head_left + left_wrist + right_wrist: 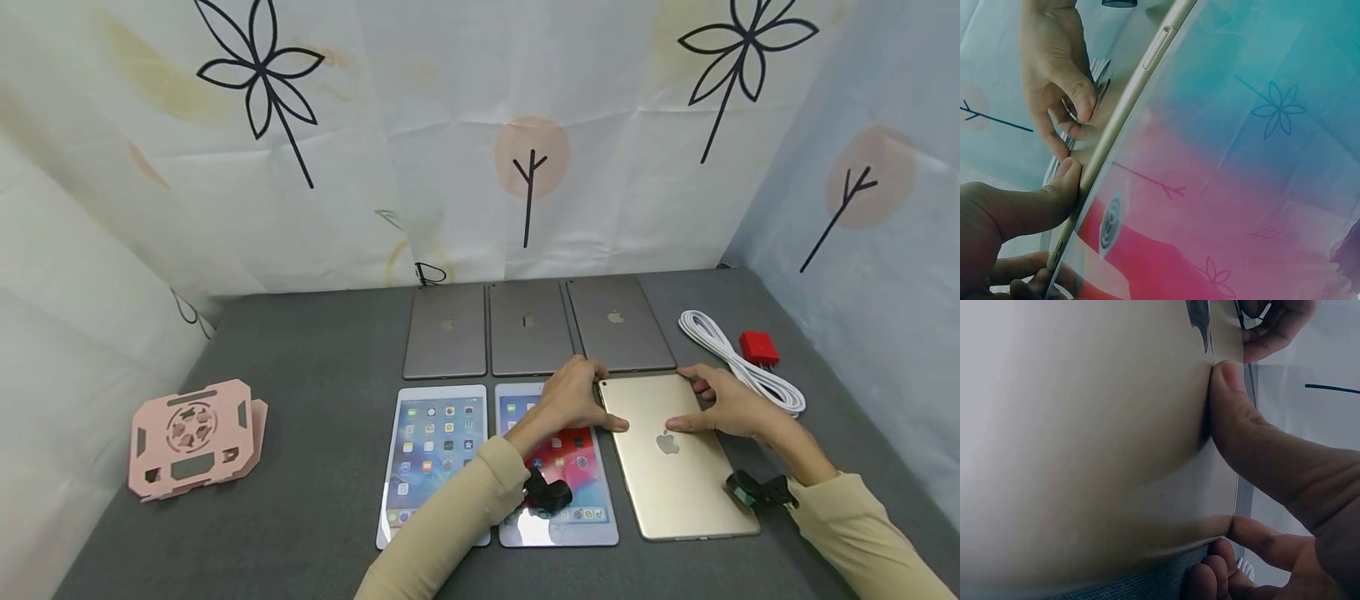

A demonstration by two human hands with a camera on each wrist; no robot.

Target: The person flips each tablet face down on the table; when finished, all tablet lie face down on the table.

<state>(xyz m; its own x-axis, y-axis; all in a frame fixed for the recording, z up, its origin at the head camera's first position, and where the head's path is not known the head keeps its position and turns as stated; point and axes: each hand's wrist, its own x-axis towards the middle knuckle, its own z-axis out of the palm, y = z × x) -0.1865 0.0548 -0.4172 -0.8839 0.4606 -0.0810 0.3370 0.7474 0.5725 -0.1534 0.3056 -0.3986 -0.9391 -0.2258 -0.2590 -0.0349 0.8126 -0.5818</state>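
A gold tablet [678,479] shows its back with an apple logo in the head view. My left hand [576,400] pinches its upper left corner, thumb on the back. The right hand [723,404] grips its far right part, thumb near the logo and an index finger at the corner. From the left wrist, the tablet's glossy coloured screen [1229,137] faces the camera, with my left thumb [1041,203] on the gold edge. In the right wrist view the gold back [1085,437] fills most of the frame under the right thumb [1235,406].
Two lit tablets, one left [438,450] and one nearer [592,492], lie face up. Three grey tablets [528,329] lie face down behind them. A white cable coil [742,358] and red charger [759,347] are at right, pink stand [197,437] at left, on a dark table [315,483].
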